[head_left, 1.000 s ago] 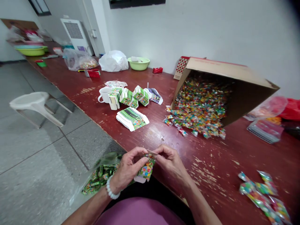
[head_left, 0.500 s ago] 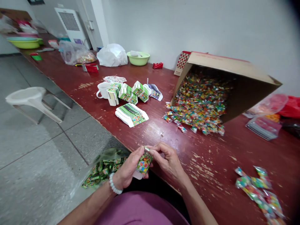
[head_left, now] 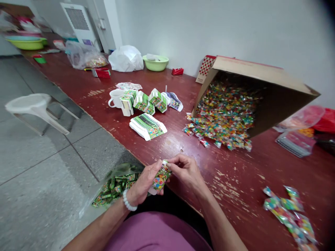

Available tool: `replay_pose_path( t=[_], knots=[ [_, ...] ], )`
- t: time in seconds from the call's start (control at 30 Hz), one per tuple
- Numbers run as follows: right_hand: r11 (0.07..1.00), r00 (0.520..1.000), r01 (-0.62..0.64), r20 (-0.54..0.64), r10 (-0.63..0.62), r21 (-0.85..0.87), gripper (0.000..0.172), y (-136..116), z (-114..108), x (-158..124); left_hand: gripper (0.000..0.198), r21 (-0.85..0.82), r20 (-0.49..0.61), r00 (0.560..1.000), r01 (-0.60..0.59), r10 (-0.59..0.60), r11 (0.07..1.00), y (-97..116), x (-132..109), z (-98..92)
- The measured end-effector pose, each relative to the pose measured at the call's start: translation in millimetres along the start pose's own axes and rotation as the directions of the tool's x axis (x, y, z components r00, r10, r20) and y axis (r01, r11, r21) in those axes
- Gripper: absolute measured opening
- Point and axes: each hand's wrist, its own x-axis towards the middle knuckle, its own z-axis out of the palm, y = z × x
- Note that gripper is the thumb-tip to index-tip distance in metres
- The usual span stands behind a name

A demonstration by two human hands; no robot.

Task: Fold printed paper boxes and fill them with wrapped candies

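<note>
My left hand (head_left: 143, 182), with a pale bead bracelet on its wrist, is closed around a small green printed candy box (head_left: 160, 179). The box is tilted, its white flap showing at the lower end. At the upper end, my right hand (head_left: 185, 170) pinches the box's edge between thumb and fingers. Ahead on the table lies a stack of flat green cartons (head_left: 148, 127). Behind it, several bundles of green cartons (head_left: 142, 101) lean beside a white mug (head_left: 115, 98).
A cardboard box (head_left: 261, 69) lies on its side, spilling wrapped candies (head_left: 222, 122) onto the red table (head_left: 204, 216). Several candy packets (head_left: 285, 216) lie at right. Below the table edge, a plastic bag (head_left: 115, 190) holds green boxes. A white stool (head_left: 34, 104) stands at left.
The candy box has tipped slightly in my left hand, and its upper end now shows a white part. My right fingers have shifted a little at that end.
</note>
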Motion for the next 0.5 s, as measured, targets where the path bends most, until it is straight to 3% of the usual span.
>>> replay_pose_path(
  t=[0.1,0.17,0.33,0.5],
  knots=[
    [0.977,0.993,0.115,0.026,-0.112,-0.181,0.02,5,0,-8,0.059,-0.045,0.01,0.999,0.035,-0.035,0.998,4,-2,0.4],
    [0.965,0.989,0.147,0.0,-0.15,-0.215,0.018,7,1,-11,0.059,-0.028,0.002,1.0,0.012,-0.012,1.0,5,-4,0.6],
    [0.999,0.999,0.04,-0.005,-0.04,0.023,0.02,7,1,-7,0.058,0.11,0.037,0.999,-0.034,0.03,0.993,13,-7,0.2],
    [0.96,0.989,0.108,-0.069,-0.13,-0.258,0.014,5,-4,-2,0.056,0.187,0.042,0.999,0.011,-0.019,0.982,16,-8,-4.4]
  ],
)
